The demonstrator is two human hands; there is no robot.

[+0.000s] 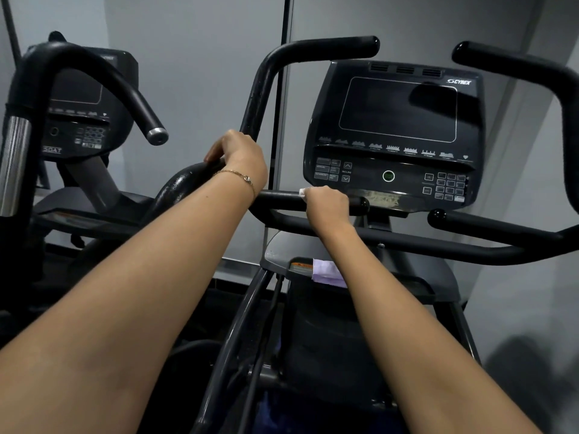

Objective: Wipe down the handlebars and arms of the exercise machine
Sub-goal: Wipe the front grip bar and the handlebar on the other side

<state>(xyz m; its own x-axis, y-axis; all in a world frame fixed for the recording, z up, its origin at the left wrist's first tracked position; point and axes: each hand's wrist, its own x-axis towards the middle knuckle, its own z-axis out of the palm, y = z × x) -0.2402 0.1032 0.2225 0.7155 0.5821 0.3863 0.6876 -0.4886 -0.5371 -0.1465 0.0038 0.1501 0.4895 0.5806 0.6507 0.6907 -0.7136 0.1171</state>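
Observation:
I stand at a black exercise machine with a dark console (396, 133). My left hand (241, 158) grips the curved left arm (185, 183) of the machine where it bends upward. My right hand (327, 203) is wrapped round the short inner handlebar (275, 198) below the console, with a small white wipe (302, 192) showing at its knuckles. The upper left handlebar (322, 48) and the right handlebar (517, 64) rise on either side of the console.
A second machine with its own console (81, 104) and a curved black and chrome handle (94, 76) stands close on the left. A lilac cloth (329, 272) lies on the grey housing below my right wrist. Grey wall panels are behind.

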